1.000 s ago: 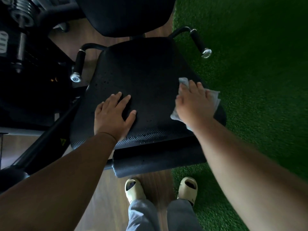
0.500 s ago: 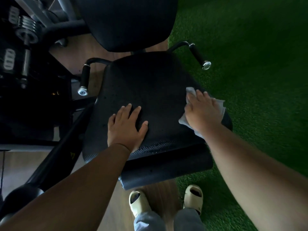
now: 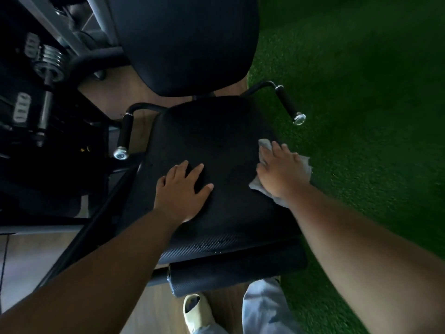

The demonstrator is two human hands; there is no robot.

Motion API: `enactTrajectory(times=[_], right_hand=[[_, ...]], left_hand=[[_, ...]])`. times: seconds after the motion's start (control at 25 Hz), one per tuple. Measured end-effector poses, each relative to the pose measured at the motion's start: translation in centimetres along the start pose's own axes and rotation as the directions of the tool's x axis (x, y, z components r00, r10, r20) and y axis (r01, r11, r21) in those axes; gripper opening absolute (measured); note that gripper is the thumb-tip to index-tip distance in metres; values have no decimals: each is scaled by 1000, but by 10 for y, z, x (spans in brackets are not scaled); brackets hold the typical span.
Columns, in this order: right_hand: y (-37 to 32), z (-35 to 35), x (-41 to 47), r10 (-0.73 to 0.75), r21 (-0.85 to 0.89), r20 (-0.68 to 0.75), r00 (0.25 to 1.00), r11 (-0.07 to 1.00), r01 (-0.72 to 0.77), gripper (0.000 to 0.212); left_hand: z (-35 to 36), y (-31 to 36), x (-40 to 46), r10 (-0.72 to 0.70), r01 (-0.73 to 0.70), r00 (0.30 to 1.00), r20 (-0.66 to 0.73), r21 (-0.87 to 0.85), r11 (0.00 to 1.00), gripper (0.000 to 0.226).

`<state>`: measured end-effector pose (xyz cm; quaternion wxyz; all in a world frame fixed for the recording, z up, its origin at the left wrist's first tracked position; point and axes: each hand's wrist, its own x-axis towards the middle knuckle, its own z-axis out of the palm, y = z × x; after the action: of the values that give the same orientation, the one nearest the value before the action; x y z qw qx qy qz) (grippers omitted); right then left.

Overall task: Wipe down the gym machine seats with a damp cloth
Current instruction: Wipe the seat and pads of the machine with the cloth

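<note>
Two hands work the seat (image 3: 216,141): left hand (image 3: 183,191) flat, fingers spread; right hand (image 3: 281,174) at 3 o'clock presses flat the limp, light cloth (image 3: 304,162), best pinned under the palm.

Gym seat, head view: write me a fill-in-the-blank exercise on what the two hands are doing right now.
1. The right hand presses a pale ____ onto the seat.
2. The left hand lies flat on the seat with its fingers ____.
3. The cloth sits at the seat's ____ edge, beside the green turf.
4. A handle with a black grip sticks out on each ____ of the seat.

Missing words: cloth; spread; right; side
</note>
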<state>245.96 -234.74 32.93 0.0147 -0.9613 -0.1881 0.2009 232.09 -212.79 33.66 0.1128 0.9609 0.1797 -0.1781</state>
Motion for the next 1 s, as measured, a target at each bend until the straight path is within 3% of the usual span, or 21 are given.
enactTrajectory(times=[0.04, 0.12, 0.2, 0.24, 0.28, 0.4, 0.52, 0.56, 0.64, 0.72, 0.8, 0.88, 1.0], right_hand=[[-15, -1, 10, -23, 12, 11, 1000, 1000, 23, 63], [-35, -2, 4, -270, 37, 45, 962, 963, 268, 66], [-22, -5, -24, -563, 113, 84, 822, 825, 554, 61], [-4, -7, -36, -621, 136, 80, 780, 782, 609, 57], [17, -9, -41, -617, 117, 83, 783, 786, 607, 56], [58, -8, -15, -386, -60, 91, 918, 918, 392, 58], [23, -9, 33, -141, 8, 128, 982, 990, 141, 64], [3, -10, 40, -134, 28, 147, 980, 991, 132, 71], [-21, -8, 38, -280, 19, 178, 943, 959, 281, 82], [-9, -6, 17, -475, -11, 183, 861, 874, 485, 81], [27, -11, 5, -536, -38, 176, 826, 835, 549, 78], [53, -14, 13, -464, -40, 180, 868, 878, 477, 77], [26, -10, 54, -262, -23, 162, 951, 963, 269, 72]], left_hand=[[-1, 4, 15, -31, 32, 1000, 3, -12, 999, 70], [1, 6, 34, -75, 75, 997, -8, -23, 997, 70], [5, 8, 36, -99, 99, 994, -39, -18, 995, 69], [5, 9, 34, -110, 109, 993, -53, -20, 994, 70], [5, 10, 32, -115, 114, 992, -60, -25, 993, 70], [6, 10, 30, -120, 119, 990, -73, -22, 993, 70], [8, 11, 31, -120, 119, 988, -99, -24, 993, 73], [9, 11, 31, -123, 120, 987, -107, -27, 992, 73], [9, 10, 32, -126, 122, 985, -115, -39, 992, 73], [8, 10, 32, -124, 120, 986, -111, -43, 992, 72], [8, 9, 31, -122, 117, 986, -111, -52, 992, 72], [9, 9, 31, -122, 116, 986, -113, -54, 992, 71], [8, 10, 32, -118, 112, 987, -111, -57, 992, 70]])
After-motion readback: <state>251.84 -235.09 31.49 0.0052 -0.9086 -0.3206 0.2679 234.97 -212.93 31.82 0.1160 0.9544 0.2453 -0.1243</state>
